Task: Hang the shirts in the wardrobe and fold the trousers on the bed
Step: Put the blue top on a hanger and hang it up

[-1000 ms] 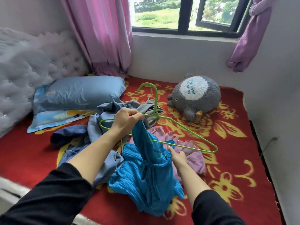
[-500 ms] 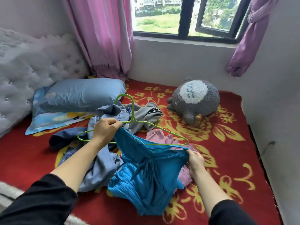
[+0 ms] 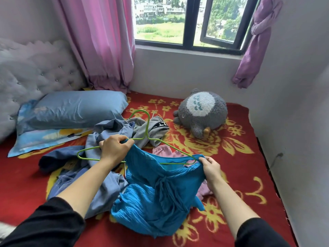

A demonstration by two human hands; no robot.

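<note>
Head view: your left hand (image 3: pixel 114 148) pinches hanger (image 3: pixel 147 127) and shirt (image 3: pixel 160 189) collar together; your right hand (image 3: pixel 211 169) grips the shoulder, stretching it over the hanger's end.

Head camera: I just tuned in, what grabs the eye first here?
Centre frame, both hands stretch a bright blue shirt over a green hanger: left hand at one shoulder, right hand at the other. Behind it lie a heap of clothes, a blue pillow on the left and a grey plush toy near the window.

Blue pillow (image 3: pixel 74 109), grey plush toy (image 3: pixel 202 113); pink curtain (image 3: pixel 101 41), window (image 3: pixel 192 22)
</note>
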